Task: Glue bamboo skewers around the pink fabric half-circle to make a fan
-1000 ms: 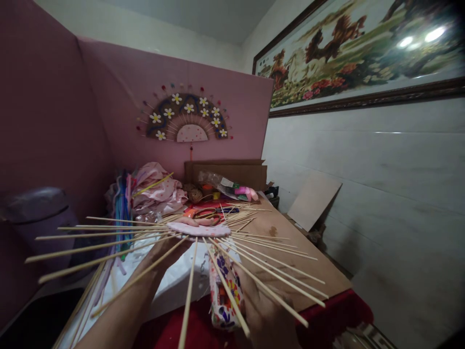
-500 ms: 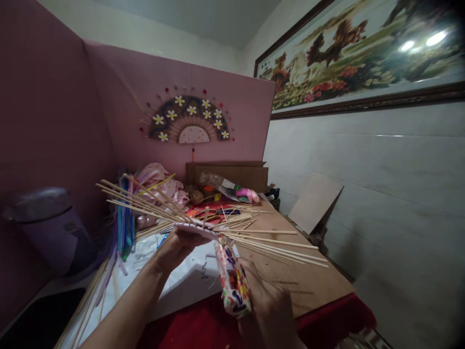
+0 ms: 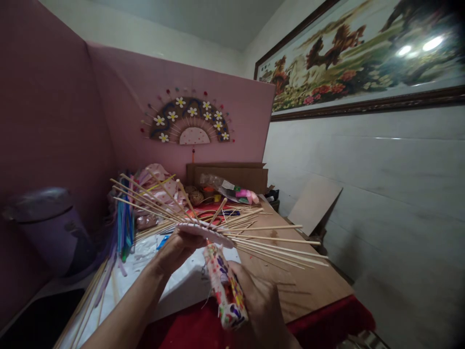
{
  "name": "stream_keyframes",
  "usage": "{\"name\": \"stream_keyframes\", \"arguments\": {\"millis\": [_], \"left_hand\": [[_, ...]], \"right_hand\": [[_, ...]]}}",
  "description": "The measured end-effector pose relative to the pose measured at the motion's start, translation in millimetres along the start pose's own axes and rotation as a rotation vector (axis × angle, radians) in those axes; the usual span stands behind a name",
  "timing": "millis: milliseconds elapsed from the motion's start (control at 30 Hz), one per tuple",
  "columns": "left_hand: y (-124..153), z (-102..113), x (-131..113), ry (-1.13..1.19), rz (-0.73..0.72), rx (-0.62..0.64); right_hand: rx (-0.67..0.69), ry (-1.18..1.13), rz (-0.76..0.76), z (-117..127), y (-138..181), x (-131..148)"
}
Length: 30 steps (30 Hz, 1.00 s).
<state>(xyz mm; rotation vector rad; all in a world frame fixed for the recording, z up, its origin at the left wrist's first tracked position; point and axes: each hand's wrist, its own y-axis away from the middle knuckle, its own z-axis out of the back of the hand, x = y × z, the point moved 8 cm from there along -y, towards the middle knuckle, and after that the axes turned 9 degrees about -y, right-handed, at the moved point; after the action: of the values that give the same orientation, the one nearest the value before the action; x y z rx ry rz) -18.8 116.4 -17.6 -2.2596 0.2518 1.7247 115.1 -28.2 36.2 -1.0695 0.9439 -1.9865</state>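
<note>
My left hand (image 3: 178,249) is closed on the pale pink half-round base (image 3: 209,232) of a fan frame, from which several thin bamboo sticks (image 3: 276,241) spread out to both sides. The frame is held almost flat above the table. My right hand (image 3: 263,305) grips a tube wrapped in flowered paper (image 3: 225,288), whose top end sits just under the pink base.
A wooden table (image 3: 308,286) with a red cloth edge carries loose sticks, scissors, twine, pink fabric (image 3: 160,189) and cardboard. A finished flowered fan (image 3: 189,121) hangs on the pink board. A purple bin (image 3: 47,228) stands at the left, a white wall at the right.
The fan frame has swung from pointing its sticks toward me to pointing them away and sideways. The patterned tube has risen slightly and tilted under the base.
</note>
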Motion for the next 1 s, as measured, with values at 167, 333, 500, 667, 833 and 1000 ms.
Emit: {"name": "stream_keyframes", "arguments": {"millis": [167,333,500,667,833,1000], "left_hand": [[-2.7,-0.8,3.8,0.057,0.001,0.023],[-4.0,6.1,1.3,0.144,0.001,-0.064],[-5.7,18.5,-4.3,0.278,-0.053,-0.219],[-6.2,38.1,-18.1,0.402,-0.230,-0.366],[-5.5,48.8,-28.0,0.416,-0.299,-0.394],[-4.8,46.6,-28.0,0.411,-0.290,-0.383]], "right_hand": [[0.031,-0.041,0.065,-4.8,-3.9,11.2],[0.130,-0.212,0.060,-15.3,2.3,6.9],[0.316,-0.433,-0.254,-18.7,24.1,-24.8],[0.377,-0.204,-0.687,8.8,52.5,-78.7],[0.373,0.418,-0.720,52.7,43.9,-131.8],[0.439,0.640,-0.641,62.7,38.5,-166.7]]}}
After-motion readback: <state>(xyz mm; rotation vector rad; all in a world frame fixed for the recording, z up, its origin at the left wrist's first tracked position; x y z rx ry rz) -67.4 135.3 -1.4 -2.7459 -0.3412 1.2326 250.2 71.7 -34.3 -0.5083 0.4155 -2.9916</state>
